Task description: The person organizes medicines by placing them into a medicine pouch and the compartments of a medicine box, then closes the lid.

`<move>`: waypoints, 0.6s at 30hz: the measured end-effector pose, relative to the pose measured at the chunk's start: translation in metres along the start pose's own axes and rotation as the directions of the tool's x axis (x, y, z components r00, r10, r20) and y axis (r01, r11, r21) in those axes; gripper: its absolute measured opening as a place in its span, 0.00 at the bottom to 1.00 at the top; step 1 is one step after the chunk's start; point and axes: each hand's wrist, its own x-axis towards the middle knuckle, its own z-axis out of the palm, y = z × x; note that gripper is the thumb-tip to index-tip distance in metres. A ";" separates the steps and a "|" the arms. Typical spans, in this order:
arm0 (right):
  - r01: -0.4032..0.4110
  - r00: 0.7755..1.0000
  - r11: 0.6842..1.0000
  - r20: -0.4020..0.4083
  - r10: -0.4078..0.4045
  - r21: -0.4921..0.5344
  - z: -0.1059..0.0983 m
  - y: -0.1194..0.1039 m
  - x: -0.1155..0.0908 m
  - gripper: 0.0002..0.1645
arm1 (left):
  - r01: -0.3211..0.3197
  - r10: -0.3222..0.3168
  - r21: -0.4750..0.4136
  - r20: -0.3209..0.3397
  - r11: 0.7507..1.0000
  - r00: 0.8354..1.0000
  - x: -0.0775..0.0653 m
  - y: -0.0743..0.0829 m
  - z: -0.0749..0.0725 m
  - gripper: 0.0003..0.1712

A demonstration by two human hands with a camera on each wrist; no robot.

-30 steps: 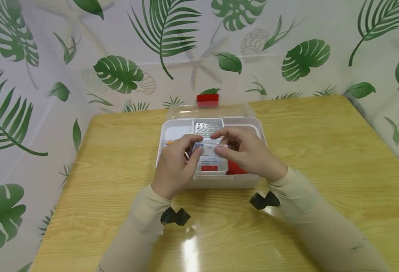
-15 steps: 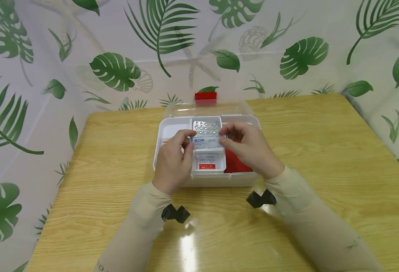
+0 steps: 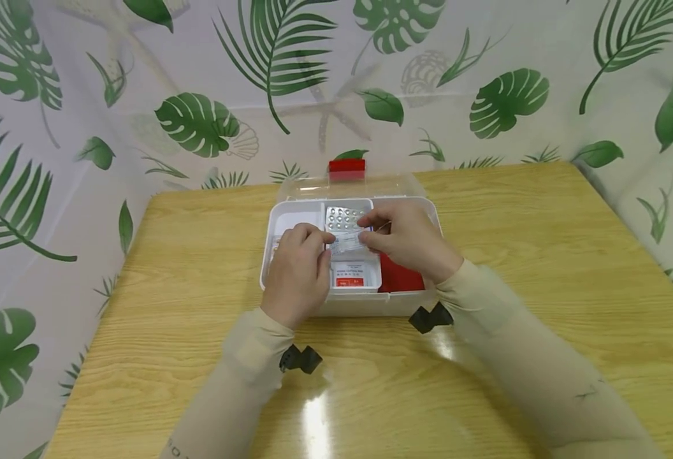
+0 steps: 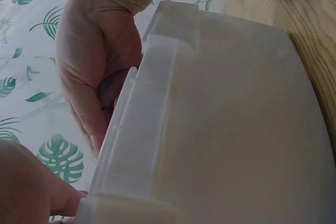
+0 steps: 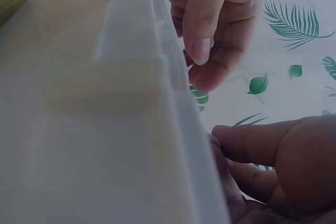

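Observation:
A wrapped adhesive bandage (image 3: 348, 241) lies slightly tilted over the middle of the white first-aid box (image 3: 371, 308). Its right end is pinched between thumb and index finger of my right hand (image 3: 408, 239). My left hand (image 3: 296, 274) has its thumb and index finger at the other end of the wrapper. Just behind is a silver blister pack (image 3: 345, 218) in the tray's back middle compartment. In the front middle one sits a white packet with a red label (image 3: 349, 274). In both wrist views the box wall hides the wrapper and some fingertips.
The box's clear lid (image 3: 308, 186) is tipped back, its red latch (image 3: 347, 167) toward the wall. Red material (image 3: 396, 275) fills part of the right side. The left compartment (image 3: 293, 218) is partly covered by my hand. Beneath is a wooden table (image 3: 485, 357).
Both hands have come slightly closer together. The bandage wrapper, flat and facing up half a second ago, is now tilted and partly covered by the fingers. Lid and tray contents look the same.

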 end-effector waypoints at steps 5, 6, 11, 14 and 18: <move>-0.022 0.999 1.000 0.048 0.021 0.008 0.004 0.003 0.001 0.14 | -0.032 0.032 -0.010 -0.005 0.999 0.999 0.001 -0.001 0.000 0.09; -0.020 0.999 1.000 0.042 0.019 0.006 0.003 0.004 0.000 0.14 | -0.040 0.040 -0.003 -0.005 0.999 0.999 0.001 -0.001 0.001 0.09; 0.068 0.998 0.992 0.000 -0.069 -0.103 0.005 0.002 -0.002 0.11 | -0.125 0.119 0.104 0.067 0.987 0.991 0.001 -0.001 0.003 0.12; 0.134 0.991 0.971 -0.001 -0.137 -0.196 0.005 0.001 -0.002 0.09 | -0.169 0.150 0.146 0.133 0.975 0.980 -0.001 -0.001 0.005 0.14; 0.156 0.987 0.957 -0.001 -0.161 -0.245 0.000 0.000 -0.006 0.10 | -0.168 0.142 0.151 0.171 0.974 0.975 -0.004 0.000 0.007 0.14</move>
